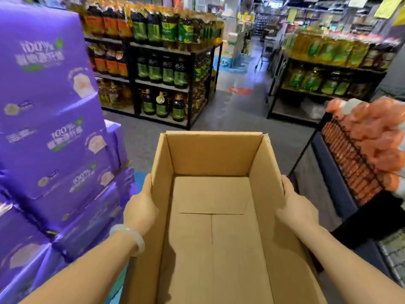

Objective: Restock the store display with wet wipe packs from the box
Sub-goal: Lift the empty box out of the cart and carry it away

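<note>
Shelves (pixel 162 84): oil bottles, across the aisle ahead of me.
Purple packs (pixel 50 132): stacked high, close on my left.
Orange rack (pixel 359 159): close on my right.
Box (pixel 210 216): open, nothing inside, between my hands.
Left grip (pixel 141 208): flat against its left wall.
Right grip (pixel 297 207): flat against its right wall.

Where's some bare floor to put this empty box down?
Bare grey floor lies just beyond the box, between the purple pack stack and the oil shelves. The aisle toward the far shelves is open too. The right is crowded by the orange wire display.
</note>
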`<move>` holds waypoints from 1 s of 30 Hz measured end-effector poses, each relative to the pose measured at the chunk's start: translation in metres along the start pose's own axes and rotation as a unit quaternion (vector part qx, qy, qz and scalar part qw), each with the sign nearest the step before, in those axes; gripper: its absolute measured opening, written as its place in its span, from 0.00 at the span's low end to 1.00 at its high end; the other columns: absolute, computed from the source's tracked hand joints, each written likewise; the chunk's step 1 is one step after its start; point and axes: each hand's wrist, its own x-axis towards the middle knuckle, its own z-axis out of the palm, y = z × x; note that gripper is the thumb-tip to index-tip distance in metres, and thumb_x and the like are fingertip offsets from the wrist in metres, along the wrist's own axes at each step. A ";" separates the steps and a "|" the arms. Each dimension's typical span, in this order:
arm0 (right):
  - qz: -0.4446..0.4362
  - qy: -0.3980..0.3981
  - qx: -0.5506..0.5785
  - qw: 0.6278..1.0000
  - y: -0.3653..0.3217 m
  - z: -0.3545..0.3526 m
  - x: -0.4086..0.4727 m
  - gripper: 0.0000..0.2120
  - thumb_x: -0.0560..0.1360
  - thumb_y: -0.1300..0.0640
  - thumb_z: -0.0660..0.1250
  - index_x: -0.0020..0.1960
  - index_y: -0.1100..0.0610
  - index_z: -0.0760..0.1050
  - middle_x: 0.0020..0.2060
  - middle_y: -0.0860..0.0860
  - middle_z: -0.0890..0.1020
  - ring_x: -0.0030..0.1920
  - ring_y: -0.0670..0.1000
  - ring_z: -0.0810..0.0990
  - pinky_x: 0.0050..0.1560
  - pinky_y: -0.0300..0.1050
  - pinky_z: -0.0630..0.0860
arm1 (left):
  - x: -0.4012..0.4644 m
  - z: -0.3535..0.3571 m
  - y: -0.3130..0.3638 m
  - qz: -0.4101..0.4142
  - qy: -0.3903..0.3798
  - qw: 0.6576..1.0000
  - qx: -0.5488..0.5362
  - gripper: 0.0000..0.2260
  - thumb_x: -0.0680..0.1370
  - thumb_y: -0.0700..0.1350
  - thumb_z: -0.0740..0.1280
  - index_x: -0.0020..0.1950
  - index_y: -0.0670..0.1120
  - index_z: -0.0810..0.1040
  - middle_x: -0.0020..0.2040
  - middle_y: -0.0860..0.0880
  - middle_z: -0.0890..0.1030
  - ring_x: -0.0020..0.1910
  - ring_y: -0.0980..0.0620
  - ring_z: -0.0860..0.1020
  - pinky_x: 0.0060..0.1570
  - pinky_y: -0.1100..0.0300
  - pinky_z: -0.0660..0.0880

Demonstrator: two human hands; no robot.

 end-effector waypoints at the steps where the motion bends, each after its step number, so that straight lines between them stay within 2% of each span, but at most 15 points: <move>1: -0.023 -0.003 -0.007 1.000 -0.011 0.007 0.033 0.25 0.76 0.43 0.54 0.69 0.37 0.47 0.47 0.52 0.78 0.45 0.56 0.78 0.46 0.51 0.77 | 0.027 0.009 0.001 -0.014 0.008 1.000 -0.003 0.31 0.73 0.36 0.57 0.74 0.55 0.56 0.42 0.43 0.80 0.38 0.43 0.75 0.37 0.53 0.70; 4: -0.070 -0.021 -0.034 0.997 -0.052 0.026 0.128 0.25 0.76 0.47 0.58 0.69 0.42 0.50 0.40 0.47 0.74 0.41 0.52 0.76 0.40 0.48 0.75 | 0.110 0.036 0.002 -0.038 0.021 0.999 -0.011 0.30 0.73 0.36 0.56 0.73 0.56 0.56 0.42 0.44 0.78 0.38 0.43 0.73 0.39 0.54 0.67; 7: -0.090 -0.029 -0.044 0.995 -0.094 0.048 0.220 0.26 0.78 0.48 0.57 0.72 0.45 0.50 0.39 0.46 0.70 0.39 0.49 0.71 0.39 0.45 0.69 | 0.192 0.057 0.003 -0.057 0.029 0.998 -0.020 0.30 0.73 0.36 0.56 0.73 0.56 0.55 0.39 0.44 0.77 0.37 0.43 0.72 0.39 0.55 0.67; 11: -0.128 -0.060 -0.061 0.988 -0.162 0.075 0.336 0.31 0.77 0.45 0.58 0.74 0.44 0.45 0.44 0.48 0.73 0.42 0.51 0.75 0.45 0.49 0.77 | 0.293 0.067 0.006 -0.121 0.042 0.992 -0.014 0.32 0.74 0.35 0.56 0.74 0.56 0.53 0.33 0.46 0.72 0.35 0.43 0.71 0.37 0.54 0.67; 13: -0.145 -0.077 -0.066 0.984 -0.195 0.094 0.388 0.33 0.77 0.47 0.60 0.74 0.43 0.44 0.45 0.49 0.76 0.44 0.52 0.78 0.49 0.52 0.79 | 0.338 0.069 -0.001 -0.157 0.045 0.986 -0.021 0.34 0.74 0.36 0.57 0.76 0.56 0.49 0.34 0.47 0.73 0.36 0.44 0.71 0.39 0.54 0.67; 16: -0.181 -0.107 -0.092 0.973 -0.246 0.126 0.457 0.39 0.74 0.54 0.61 0.75 0.44 0.40 0.42 0.50 0.79 0.41 0.52 0.79 0.43 0.50 0.79 | 0.390 0.076 -0.019 -0.204 0.068 0.976 -0.039 0.36 0.73 0.37 0.57 0.76 0.57 0.46 0.39 0.43 0.78 0.37 0.42 0.74 0.38 0.55 0.68; 18: -0.209 -0.137 -0.116 0.961 -0.283 0.152 0.497 0.42 0.73 0.58 0.61 0.77 0.46 0.38 0.37 0.49 0.77 0.38 0.51 0.76 0.35 0.45 0.73 | 0.420 0.081 -0.032 -0.243 0.079 0.966 -0.046 0.36 0.73 0.37 0.58 0.76 0.56 0.46 0.37 0.43 0.78 0.35 0.43 0.74 0.36 0.56 0.68; 21: -0.261 -0.178 -0.136 0.939 -0.339 0.200 0.551 0.42 0.73 0.60 0.59 0.77 0.49 0.36 0.34 0.46 0.72 0.37 0.51 0.74 0.35 0.44 0.69 | 0.465 0.100 -0.057 -0.309 0.086 0.947 -0.032 0.37 0.74 0.39 0.59 0.77 0.56 0.44 0.32 0.47 0.75 0.33 0.45 0.72 0.35 0.56 0.67; 23: -0.292 -0.211 -0.152 0.920 -0.378 0.238 0.583 0.42 0.74 0.59 0.58 0.78 0.50 0.34 0.35 0.47 0.73 0.38 0.51 0.74 0.40 0.44 0.71 | 0.490 0.117 -0.078 -0.373 0.077 0.924 -0.026 0.38 0.74 0.37 0.59 0.78 0.53 0.41 0.29 0.49 0.71 0.30 0.47 0.70 0.33 0.56 0.66; 26: -0.303 -0.275 -0.165 0.898 -0.424 0.294 0.619 0.43 0.75 0.56 0.58 0.77 0.49 0.30 0.40 0.51 0.74 0.43 0.54 0.77 0.46 0.48 0.73 | 0.520 0.142 -0.112 -0.441 0.079 0.894 -0.020 0.39 0.74 0.36 0.59 0.77 0.53 0.41 0.27 0.48 0.70 0.25 0.50 0.67 0.26 0.57 0.62; 28: -0.326 -0.268 -0.161 0.893 -0.445 0.336 0.637 0.41 0.76 0.57 0.57 0.77 0.49 0.31 0.39 0.52 0.76 0.43 0.56 0.78 0.43 0.48 0.71 | 0.534 0.156 -0.135 -0.467 0.091 0.879 -0.025 0.39 0.74 0.34 0.59 0.78 0.52 0.41 0.26 0.47 0.69 0.24 0.50 0.66 0.24 0.58 0.59; 30: -0.357 -0.246 -0.170 0.885 -0.463 0.381 0.650 0.38 0.78 0.57 0.55 0.78 0.50 0.34 0.43 0.55 0.80 0.44 0.58 0.79 0.43 0.49 0.71 | 0.545 0.169 -0.162 -0.488 0.099 0.867 -0.029 0.39 0.73 0.33 0.60 0.78 0.52 0.43 0.26 0.45 0.69 0.25 0.47 0.67 0.26 0.58 0.60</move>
